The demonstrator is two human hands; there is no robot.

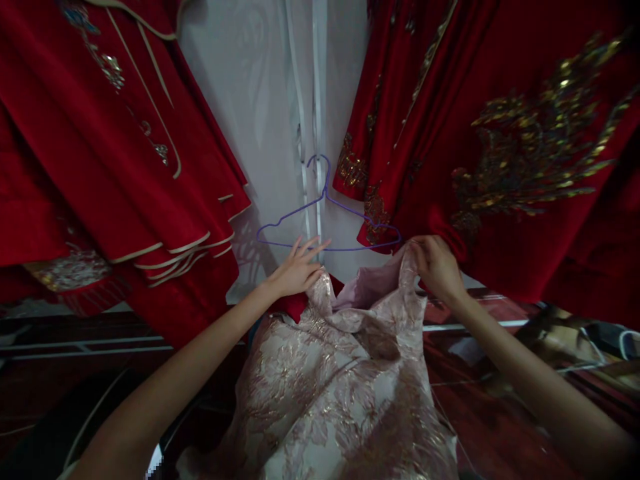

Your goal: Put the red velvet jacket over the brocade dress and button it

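Observation:
A pale pink-gold brocade dress [320, 380] with a mauve lining is spread below my hands, its neck opening upward. My right hand [436, 265] is closed, pinching the dress's right shoulder edge. My left hand [296, 268] has its fingers stretched out and apart. Its thumb lies against the left shoulder edge, and its fingertips overlap the lower bar of a purple hanger [295, 212]. The hanger is upright above the neckline with its hook at the top, and nothing hangs on it. What its hook rests on is unclear.
Red garments with pale piping [190, 167] hang at left. More red garments with gold embroidery [530, 147] hang at right. Between them is a pale white surface [240, 87] with vertical strips. A pale rail [475, 325] and a dark red floor [465, 400] lie below.

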